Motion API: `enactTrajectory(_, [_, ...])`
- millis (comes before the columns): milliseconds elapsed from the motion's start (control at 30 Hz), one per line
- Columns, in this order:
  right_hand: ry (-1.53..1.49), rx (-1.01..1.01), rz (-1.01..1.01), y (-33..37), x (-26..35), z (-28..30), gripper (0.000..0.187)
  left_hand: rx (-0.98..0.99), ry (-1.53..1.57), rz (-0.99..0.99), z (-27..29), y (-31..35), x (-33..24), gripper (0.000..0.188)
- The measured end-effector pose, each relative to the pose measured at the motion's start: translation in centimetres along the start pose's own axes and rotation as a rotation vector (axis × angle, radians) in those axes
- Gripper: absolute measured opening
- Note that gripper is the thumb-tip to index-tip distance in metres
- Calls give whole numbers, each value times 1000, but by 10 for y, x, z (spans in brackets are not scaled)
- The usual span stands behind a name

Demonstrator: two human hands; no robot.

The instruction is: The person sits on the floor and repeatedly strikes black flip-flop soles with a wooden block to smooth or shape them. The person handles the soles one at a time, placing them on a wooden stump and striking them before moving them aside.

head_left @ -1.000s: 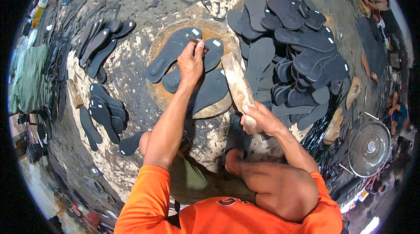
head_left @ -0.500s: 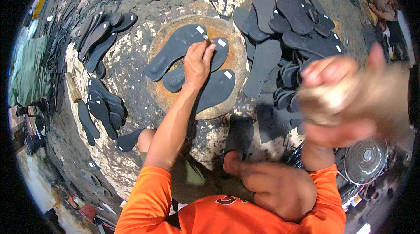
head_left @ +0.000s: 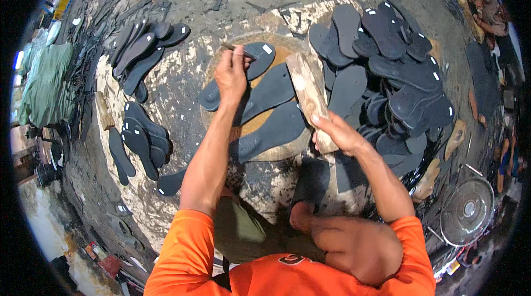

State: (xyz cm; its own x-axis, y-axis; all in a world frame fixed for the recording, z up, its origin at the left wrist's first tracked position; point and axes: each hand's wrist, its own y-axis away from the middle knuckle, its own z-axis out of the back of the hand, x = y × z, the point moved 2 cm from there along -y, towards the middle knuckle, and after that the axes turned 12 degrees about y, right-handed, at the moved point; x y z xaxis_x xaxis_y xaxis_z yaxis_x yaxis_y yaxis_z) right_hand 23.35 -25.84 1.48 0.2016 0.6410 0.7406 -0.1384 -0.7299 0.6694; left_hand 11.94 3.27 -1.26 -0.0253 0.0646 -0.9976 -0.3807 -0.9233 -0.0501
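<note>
Three dark sandal soles lie on a round wooden block (head_left: 281,53): a far sole (head_left: 260,55), a middle sole (head_left: 271,92) and a near sole (head_left: 274,130). My left hand (head_left: 230,77) is closed around a short, thin rod-like tool (head_left: 228,46), held over the far sole; whether its tip touches the sole cannot be made out. In my right hand (head_left: 337,133) is a rough, pale length of wood (head_left: 306,83), gripped at its near end. Its far end reaches over the right side of the block, beside the middle sole.
A large heap of dark soles (head_left: 406,66) spreads to the right. Smaller piles of soles lie at the far left (head_left: 145,69) and near left (head_left: 145,135). A wooden piece (head_left: 103,110) sits at the left. A round fan (head_left: 468,207) stands at the lower right.
My right hand has swung the wood from the far right, where it was blurred, inward beside the block. My left hand has shifted left with the rod-like tool, from the middle sole toward the far one.
</note>
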Motion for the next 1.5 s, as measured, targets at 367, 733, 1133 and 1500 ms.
enactTrajectory(367, [-107,-35,75,33,83,2,46,85,-316,-278,-5,9,4,23])
enactTrajectory(733, [1033,-486,399,-42,82,-7,65,206,-381,-537,-11,11,21,13])
enactTrajectory(1133, [-285,-97,118,-64,67,-37,39,-3,104,177,36,47,-17,27])
enactTrajectory(1500, [125,-189,238,-81,50,-71,43,-255,209,190,101,40,-6,37])
